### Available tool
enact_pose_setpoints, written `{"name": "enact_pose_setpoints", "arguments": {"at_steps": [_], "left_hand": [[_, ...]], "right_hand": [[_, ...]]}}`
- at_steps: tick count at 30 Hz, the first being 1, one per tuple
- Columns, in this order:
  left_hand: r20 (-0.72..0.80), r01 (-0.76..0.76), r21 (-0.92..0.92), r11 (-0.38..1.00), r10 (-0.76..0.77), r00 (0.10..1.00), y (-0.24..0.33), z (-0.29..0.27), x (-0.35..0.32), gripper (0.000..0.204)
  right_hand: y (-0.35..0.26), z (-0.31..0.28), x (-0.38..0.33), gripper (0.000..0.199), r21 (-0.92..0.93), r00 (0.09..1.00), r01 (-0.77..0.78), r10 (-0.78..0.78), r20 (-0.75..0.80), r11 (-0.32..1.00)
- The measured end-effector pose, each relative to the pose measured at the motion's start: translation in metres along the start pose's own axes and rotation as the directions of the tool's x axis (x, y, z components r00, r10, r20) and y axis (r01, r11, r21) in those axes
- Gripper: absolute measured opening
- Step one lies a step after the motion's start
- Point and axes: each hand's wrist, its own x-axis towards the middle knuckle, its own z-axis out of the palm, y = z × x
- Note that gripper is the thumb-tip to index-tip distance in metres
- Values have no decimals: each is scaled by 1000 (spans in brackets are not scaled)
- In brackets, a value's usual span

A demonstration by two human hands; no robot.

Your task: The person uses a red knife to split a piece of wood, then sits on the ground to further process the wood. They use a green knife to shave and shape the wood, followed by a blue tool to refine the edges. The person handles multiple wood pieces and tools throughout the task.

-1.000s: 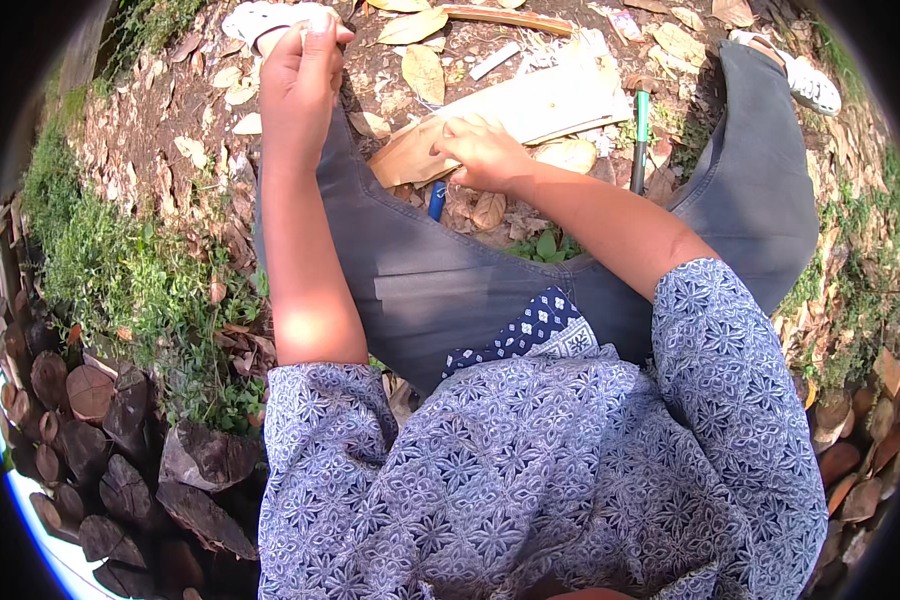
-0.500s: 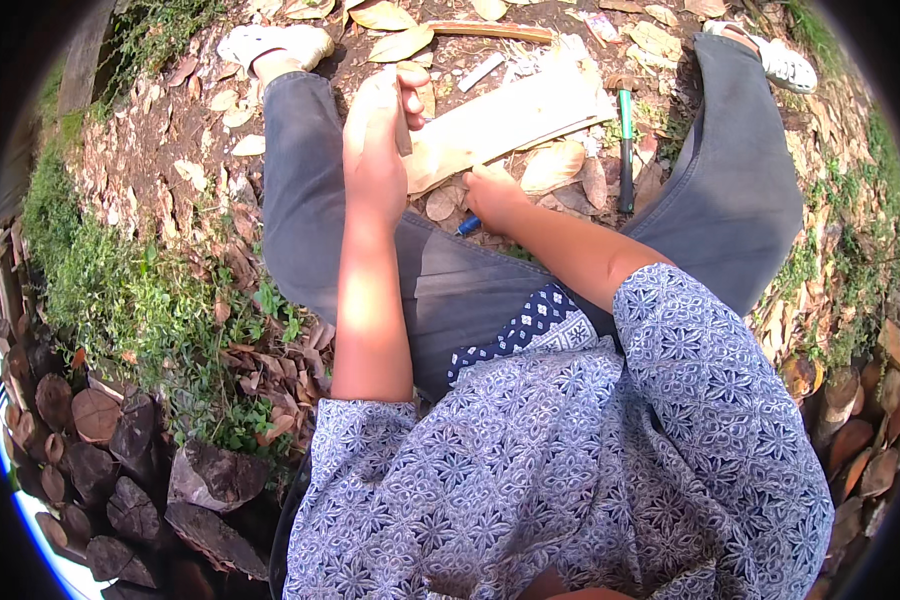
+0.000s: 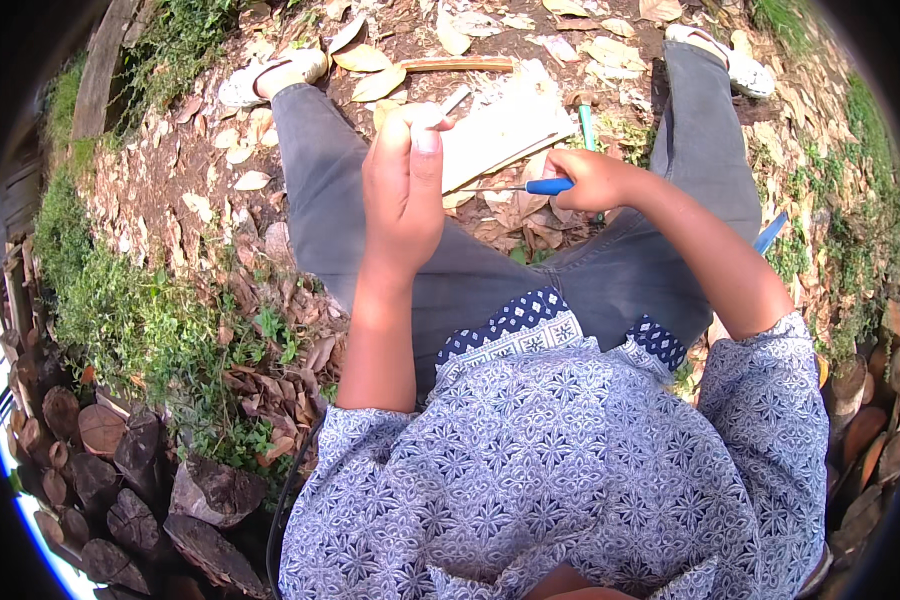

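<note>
My right hand (image 3: 595, 182) is closed round the blue handle of a screwdriver-like tool (image 3: 548, 186). Its thin metal shaft points left, toward my left hand, and I cannot make out the tip's shape. Raised over the near left end of a pale wooden board (image 3: 505, 135), my left hand (image 3: 406, 190) has its fingers curled and thumb uppermost. Whatever it grips is hidden by the hand. The sunlit board lies on the ground between my spread legs. Just beyond my right hand lies a hammer (image 3: 585, 125) with a green handle, partly covered by that hand.
A narrow wood strip (image 3: 460, 63) lies beyond the board, with a small pale offcut (image 3: 457, 99) nearer. Dry leaves (image 3: 363, 57) cover the soil. A flat blue object (image 3: 771, 232) sits beside my right leg. Stacked logs (image 3: 135, 515) stand at the lower left.
My right hand has moved right, away from the board's near edge, and the tool's shaft now shows. My left hand has shifted nearer and slightly right; the brown piece seen beside its palm no longer shows.
</note>
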Motion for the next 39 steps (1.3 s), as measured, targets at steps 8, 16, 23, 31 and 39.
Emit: {"name": "enact_pose_setpoints", "arguments": {"at_steps": [8, 16, 23, 31, 39], "left_hand": [[24, -225, 435, 872, 238, 971, 2, 26, 18, 20], [52, -287, 530, 798, 307, 950, 5, 25, 29, 20], [64, -265, 462, 847, 266, 962, 12, 22, 28, 20], [52, 37, 321, 946, -56, 997, -30, 34, 27, 23], [224, 268, 547, 793, -447, 866, -207, 94, -9, 24]], "right_hand": [[-48, 21, -130, 41, 547, 835, 390, -35, -549, 741], [-64, 47, -153, 44, 619, 819, 457, -31, -573, 638], [-71, 50, -156, 44, 634, 827, 463, -45, -560, 619], [-64, 54, -137, 48, 803, 882, 388, 72, -466, 452], [-3, 53, -69, 47, 905, 870, 218, 347, -350, 365]]}}
